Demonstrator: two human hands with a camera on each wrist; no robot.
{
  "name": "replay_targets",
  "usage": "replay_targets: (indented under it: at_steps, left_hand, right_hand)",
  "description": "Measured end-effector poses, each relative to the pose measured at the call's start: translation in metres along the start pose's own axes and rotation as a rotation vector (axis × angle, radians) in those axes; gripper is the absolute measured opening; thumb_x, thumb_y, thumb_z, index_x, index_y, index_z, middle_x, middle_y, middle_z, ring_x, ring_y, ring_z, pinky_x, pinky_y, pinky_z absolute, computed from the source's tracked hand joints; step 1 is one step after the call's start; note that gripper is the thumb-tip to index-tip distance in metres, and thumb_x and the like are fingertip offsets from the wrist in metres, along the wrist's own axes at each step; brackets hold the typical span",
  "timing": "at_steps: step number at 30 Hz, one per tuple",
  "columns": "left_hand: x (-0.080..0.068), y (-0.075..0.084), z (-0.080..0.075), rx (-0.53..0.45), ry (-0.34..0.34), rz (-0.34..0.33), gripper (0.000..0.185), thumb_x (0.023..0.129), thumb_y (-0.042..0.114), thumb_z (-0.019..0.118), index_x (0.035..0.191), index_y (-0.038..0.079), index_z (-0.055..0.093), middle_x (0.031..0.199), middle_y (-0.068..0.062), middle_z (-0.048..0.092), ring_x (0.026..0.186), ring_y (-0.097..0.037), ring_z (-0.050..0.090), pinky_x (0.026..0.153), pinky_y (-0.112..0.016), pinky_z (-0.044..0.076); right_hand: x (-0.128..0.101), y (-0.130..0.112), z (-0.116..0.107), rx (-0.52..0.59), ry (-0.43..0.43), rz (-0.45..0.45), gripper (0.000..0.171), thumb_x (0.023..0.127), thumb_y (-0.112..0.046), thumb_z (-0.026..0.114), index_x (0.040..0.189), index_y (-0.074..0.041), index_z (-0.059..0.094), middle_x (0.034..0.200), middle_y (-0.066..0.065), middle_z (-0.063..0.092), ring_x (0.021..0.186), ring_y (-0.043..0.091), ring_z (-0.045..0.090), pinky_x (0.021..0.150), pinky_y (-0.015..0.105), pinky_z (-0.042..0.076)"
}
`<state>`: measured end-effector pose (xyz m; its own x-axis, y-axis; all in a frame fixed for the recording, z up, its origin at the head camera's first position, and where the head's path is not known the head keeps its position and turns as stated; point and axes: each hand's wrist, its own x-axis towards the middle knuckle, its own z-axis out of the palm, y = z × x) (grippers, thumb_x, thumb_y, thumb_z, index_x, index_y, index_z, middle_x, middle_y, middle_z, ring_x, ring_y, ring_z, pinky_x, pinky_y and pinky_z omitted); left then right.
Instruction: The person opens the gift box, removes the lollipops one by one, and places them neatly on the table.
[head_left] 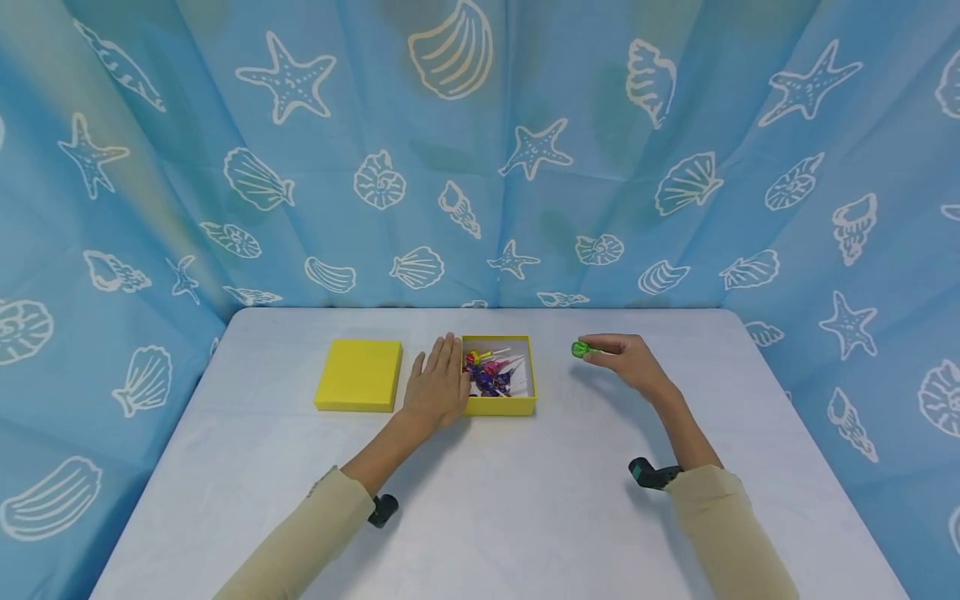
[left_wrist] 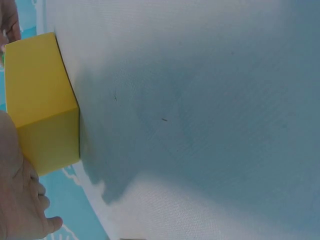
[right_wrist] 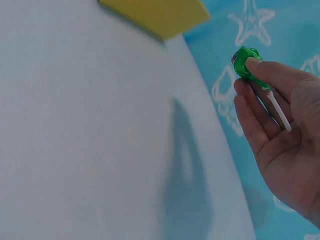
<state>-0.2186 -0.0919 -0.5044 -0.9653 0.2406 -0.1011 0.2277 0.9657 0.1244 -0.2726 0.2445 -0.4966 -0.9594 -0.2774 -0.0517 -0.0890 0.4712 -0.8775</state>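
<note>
In the head view a yellow box [head_left: 498, 407] with a white inside holds several wrapped lollipops [head_left: 491, 379], mostly purple, with a red and a yellow one among them. My left hand [head_left: 437, 385] rests against the box's left side, fingers straight and pointing away. The left wrist view shows that hand [left_wrist: 20, 192] at the yellow box wall [left_wrist: 40, 80]. To the right of the box, my right hand [head_left: 626, 360] pinches a green lollipop [head_left: 579, 349] above the table. In the right wrist view the thumb presses its green wrapper [right_wrist: 242, 62], and the white stick [right_wrist: 278, 111] points back toward the palm.
A square yellow lid [head_left: 360, 375] lies on the white table [head_left: 480, 508] left of the box. Behind the table's far edge hangs a blue curtain [head_left: 337, 208] with white shells and starfish. Dark cameras are strapped to both wrists.
</note>
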Motion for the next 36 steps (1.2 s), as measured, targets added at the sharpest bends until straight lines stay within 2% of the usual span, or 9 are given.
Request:
replay_targets:
  at_steps: [8, 16, 30, 36]
  left_hand:
    - [-0.002, 0.000, -0.002, 0.003, -0.002, 0.001, 0.065, 0.108, 0.036, 0.027, 0.160, 0.002, 0.008, 0.166, -0.013, 0.006, 0.152, -0.027, 0.005, 0.120, -0.049, 0.011]
    - [-0.003, -0.001, -0.001, -0.007, 0.007, 0.014, 0.065, 0.108, 0.036, 0.028, 0.159, 0.001, 0.008, 0.166, -0.013, 0.007, 0.152, -0.028, 0.006, 0.119, -0.049, 0.012]
    - [-0.002, 0.001, -0.001, -0.004, 0.032, 0.028, 0.064, 0.108, 0.035, 0.028, 0.159, 0.001, 0.010, 0.166, -0.014, 0.009, 0.152, -0.028, 0.008, 0.119, -0.050, 0.014]
    - [-0.001, 0.000, 0.001, -0.012, 0.039, 0.020, 0.064, 0.107, 0.035, 0.029, 0.159, 0.001, 0.011, 0.166, -0.013, 0.009, 0.152, -0.028, 0.008, 0.120, -0.049, 0.012]
  right_hand:
    - [0.005, 0.019, -0.008, -0.017, -0.069, 0.042, 0.039, 0.094, -0.012, 0.070, 0.129, 0.004, 0.064, 0.132, 0.021, 0.062, 0.128, 0.037, 0.053, 0.104, 0.051, 0.042]
    - [0.011, 0.038, -0.010, -0.073, -0.070, 0.064, 0.038, 0.095, -0.008, 0.068, 0.130, 0.006, 0.062, 0.133, 0.024, 0.060, 0.126, 0.038, 0.054, 0.103, 0.051, 0.043]
    - [0.015, 0.041, -0.011, -0.106, -0.060, 0.076, 0.038, 0.095, -0.006, 0.065, 0.131, 0.005, 0.062, 0.136, 0.025, 0.057, 0.131, 0.041, 0.047, 0.106, 0.053, 0.040]
    - [0.013, 0.044, -0.011, -0.070, -0.041, 0.076, 0.038, 0.095, -0.005, 0.065, 0.131, 0.006, 0.061, 0.136, 0.025, 0.057, 0.131, 0.040, 0.047, 0.107, 0.052, 0.039]
